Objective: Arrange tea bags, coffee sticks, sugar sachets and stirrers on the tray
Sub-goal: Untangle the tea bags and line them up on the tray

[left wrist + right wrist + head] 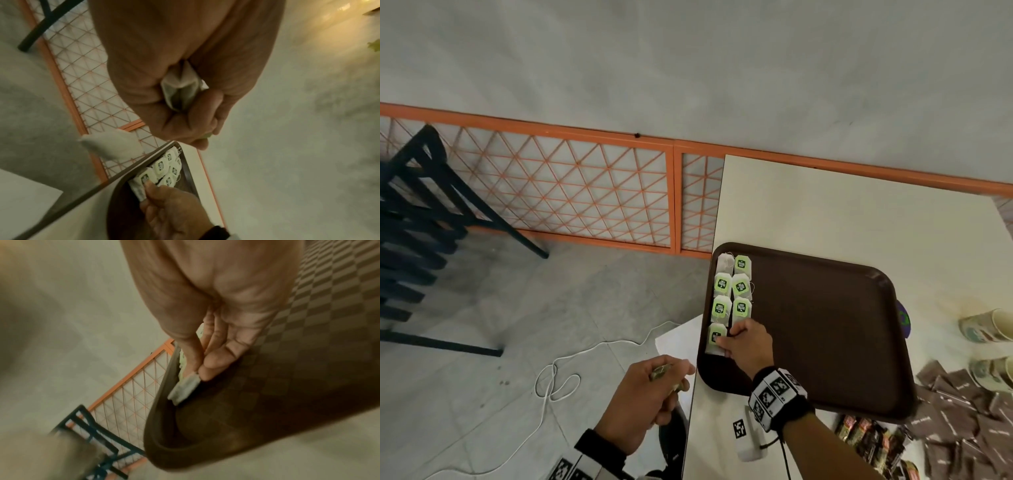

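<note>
A dark brown tray [825, 342] lies on the white table [825, 212]. Several green-labelled tea bags [740, 287] lie in two columns along the tray's left side. My right hand [726, 340] reaches over the tray's near left corner and pinches the nearest tea bag [715, 339] of the left column; in the right wrist view that tea bag [184, 389] sticks out from the fingertips of the right hand [197, 371]. My left hand [671, 378] hangs off the table's left edge. The left wrist view shows my left hand [191, 112] curled round more tea bags [180, 91].
Dark coffee sticks [869, 437] and brown sugar sachets [962, 414] are heaped right of the tray's near end, with paper cups [988, 329] beyond. A small white device [748, 440] lies by my right wrist. Stacked chairs [414, 222], a floor cable [551, 373] and an orange lattice fence [571, 192] are left.
</note>
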The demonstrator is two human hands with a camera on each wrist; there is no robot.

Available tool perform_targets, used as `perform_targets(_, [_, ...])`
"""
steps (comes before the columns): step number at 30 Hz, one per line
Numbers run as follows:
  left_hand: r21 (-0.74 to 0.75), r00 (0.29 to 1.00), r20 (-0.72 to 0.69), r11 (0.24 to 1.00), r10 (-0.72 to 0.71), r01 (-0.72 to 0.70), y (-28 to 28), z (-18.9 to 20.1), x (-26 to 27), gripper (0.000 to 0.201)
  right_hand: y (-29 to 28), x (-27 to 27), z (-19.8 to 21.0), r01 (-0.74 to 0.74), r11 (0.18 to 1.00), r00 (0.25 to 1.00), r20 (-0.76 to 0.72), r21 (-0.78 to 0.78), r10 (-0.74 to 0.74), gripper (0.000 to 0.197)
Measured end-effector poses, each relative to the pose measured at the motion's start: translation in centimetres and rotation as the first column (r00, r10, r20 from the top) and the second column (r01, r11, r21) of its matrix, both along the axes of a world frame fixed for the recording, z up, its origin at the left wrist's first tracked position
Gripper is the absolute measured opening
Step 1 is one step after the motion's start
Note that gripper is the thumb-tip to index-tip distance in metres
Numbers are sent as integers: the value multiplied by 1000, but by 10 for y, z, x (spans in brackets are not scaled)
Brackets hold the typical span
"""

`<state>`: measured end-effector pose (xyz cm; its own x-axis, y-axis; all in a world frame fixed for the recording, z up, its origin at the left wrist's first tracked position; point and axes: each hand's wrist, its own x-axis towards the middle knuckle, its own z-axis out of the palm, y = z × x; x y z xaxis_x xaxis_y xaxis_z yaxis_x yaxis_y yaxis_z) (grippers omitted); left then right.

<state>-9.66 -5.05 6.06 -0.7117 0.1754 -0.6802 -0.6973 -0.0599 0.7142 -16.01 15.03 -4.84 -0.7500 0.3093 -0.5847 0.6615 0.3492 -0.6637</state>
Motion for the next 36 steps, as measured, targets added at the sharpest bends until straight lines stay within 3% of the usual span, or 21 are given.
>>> perform_targets(3, [127,999,53,992,5,-12,3,9,-2,22,1,7,12,-101,988,995,-15,119,103,31])
perform_targets(5, [225,995,84,974,-49,29,10,19,-6,25,3,17,30,-329,938,925,-164,111,343,15])
perform_targets(7, [317,985,87,941,-150,116,22,31,-8,27,10,30,52,-625,781,726,-375,-11,576,30])
perform_targets(9, [364,971,54,910,-234,199,35,43,-12,27,16,43,77,-735,645,667,-394,-210,632,41])
perform_targets(11, [421,965,36,880,-258,220,47,54,-18,27,24,50,100,-696,627,717,-289,-351,634,20])
perform_targets(13, [524,973,65,837,-222,156,55,59,-25,27,37,63,118,-553,644,812,-169,-529,559,10])
perform_targets(16, [659,978,135,752,-159,31,61,56,-31,32,59,84,139,-433,465,834,-148,-772,531,31])
perform_targets(18, [730,978,164,682,-131,-31,63,51,-31,35,74,95,155,-377,498,872,-117,-781,476,41])
perform_targets(20, [789,974,195,609,-116,-85,67,45,-27,31,92,100,177,-382,575,892,-124,-723,436,39])
perform_targets(23, [822,969,216,558,-118,-116,78,38,-16,25,111,98,199,-356,599,922,-165,-717,351,30])
perform_targets(25, [814,971,202,573,-127,-95,88,41,-10,27,111,91,198,-360,658,929,-185,-661,322,23])
perform_targets(27, [774,978,150,633,-143,-26,98,48,-8,28,105,86,188,-503,750,864,-275,-431,421,13])
perform_targets(29, [694,982,64,715,-178,85,107,59,-9,27,98,85,177,-668,731,717,-380,-135,585,54])
perform_targets(31, [611,977,-8,772,-215,175,113,69,-11,26,90,84,170,-685,728,628,-479,35,614,76])
perform_targets(33, [571,970,-50,790,-238,223,116,76,-12,27,86,82,166,-639,765,610,-553,80,568,74])
perform_targets(36, [611,970,-64,759,-237,225,114,80,-13,29,89,82,170,-629,771,690,-527,-97,497,32])
